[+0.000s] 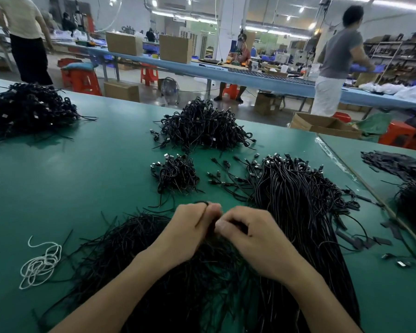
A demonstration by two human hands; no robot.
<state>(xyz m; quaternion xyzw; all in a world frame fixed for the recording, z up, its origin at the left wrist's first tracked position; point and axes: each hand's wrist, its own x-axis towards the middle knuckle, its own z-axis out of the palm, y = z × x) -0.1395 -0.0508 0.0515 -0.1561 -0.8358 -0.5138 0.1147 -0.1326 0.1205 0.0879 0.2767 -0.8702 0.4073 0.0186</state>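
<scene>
Both bare forearms reach forward and converge. The left hand (pixel 190 228) and right hand (pixel 249 234) meet knuckle to knuckle, fingers curled, pinching.

Your left hand (pixel 187 229) and right hand (pixel 252 236) meet at the near middle of the table (pixel 82 176), one cable (pixel 202 202) pinched between them, above a spread of loose ties (pixel 120 248). Left of the spread lies a coiled cord (pixel 41 263). Ahead sits a small heap (pixel 175 175), with a large heap (pixel 202 126) behind it. A long sheaf (pixel 296 205) lies to your right, and a far-left heap (pixel 27 109) lies well apart.
</scene>
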